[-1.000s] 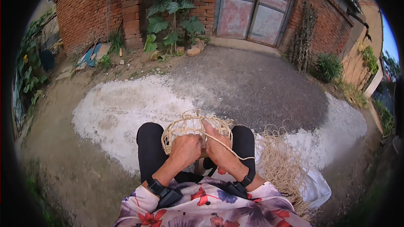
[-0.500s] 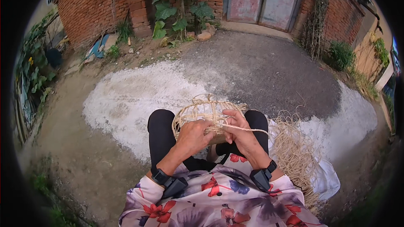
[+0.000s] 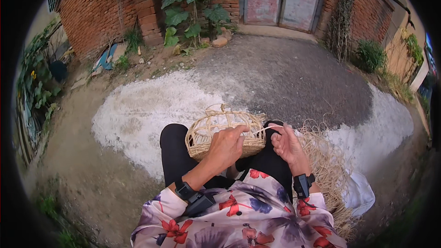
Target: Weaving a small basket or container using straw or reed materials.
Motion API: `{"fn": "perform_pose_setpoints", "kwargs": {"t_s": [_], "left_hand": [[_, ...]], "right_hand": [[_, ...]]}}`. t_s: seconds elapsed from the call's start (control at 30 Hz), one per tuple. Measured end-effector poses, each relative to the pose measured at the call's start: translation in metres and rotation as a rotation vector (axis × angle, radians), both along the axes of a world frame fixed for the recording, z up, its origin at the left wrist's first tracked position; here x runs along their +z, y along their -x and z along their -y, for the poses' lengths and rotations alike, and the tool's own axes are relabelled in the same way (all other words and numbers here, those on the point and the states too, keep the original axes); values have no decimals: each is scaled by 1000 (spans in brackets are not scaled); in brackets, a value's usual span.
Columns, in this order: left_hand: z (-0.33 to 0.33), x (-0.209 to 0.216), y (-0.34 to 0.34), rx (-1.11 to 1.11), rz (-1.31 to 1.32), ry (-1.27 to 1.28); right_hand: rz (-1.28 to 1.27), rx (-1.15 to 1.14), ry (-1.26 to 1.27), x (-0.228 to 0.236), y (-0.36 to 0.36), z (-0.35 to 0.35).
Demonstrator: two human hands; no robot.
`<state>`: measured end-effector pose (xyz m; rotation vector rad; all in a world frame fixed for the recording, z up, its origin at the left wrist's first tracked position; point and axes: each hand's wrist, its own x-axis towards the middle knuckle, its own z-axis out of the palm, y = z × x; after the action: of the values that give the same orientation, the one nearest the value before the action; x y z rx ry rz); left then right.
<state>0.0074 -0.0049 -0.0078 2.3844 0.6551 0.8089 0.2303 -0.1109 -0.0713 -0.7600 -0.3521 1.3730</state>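
Observation:
A half-woven basket (image 3: 200,148) of pale straw cord, with an open lattice and a denser band on the near side, sits across my knees. My left hand (image 3: 226,146) is closed on the basket's near rim, its thumb and forefinger at the weave. From there a strand of pale cord (image 3: 265,129) runs to the right, stretched fairly straight. My right hand (image 3: 288,144), off the basket above my right knee, pinches that cord between thumb and forefinger. The left hand hides part of the basket's near wall.
A tangled heap of loose cord (image 3: 324,160) lies on the ground to my right, partly over a white sack (image 3: 359,193). White powdery ground and dark gravel spread ahead. Farther off stand a brick wall (image 3: 94,11), a leafy vine (image 3: 195,11) and a metal double door (image 3: 282,0).
My right hand has moved right, away from the basket, drawing the cord out straight. My left hand has shifted slightly right along the rim.

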Motion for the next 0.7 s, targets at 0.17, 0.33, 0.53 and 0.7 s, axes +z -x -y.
{"fn": "perform_pose_setpoints", "kwargs": {"t_s": [0.17,0.33,0.53,0.7], "left_hand": [[-11,-6,-8,26,-20,416],[-28,-10,21,19,226,822],[-29,-31,38,119,182,593],[-13,-21,32,235,30,133]], "right_hand": [[-4,101,-122,5,19,-13],[373,-40,-130,23,41,-20],[495,-23,-168,39,64,-42],[702,133,-294,57,81,-59]]}}
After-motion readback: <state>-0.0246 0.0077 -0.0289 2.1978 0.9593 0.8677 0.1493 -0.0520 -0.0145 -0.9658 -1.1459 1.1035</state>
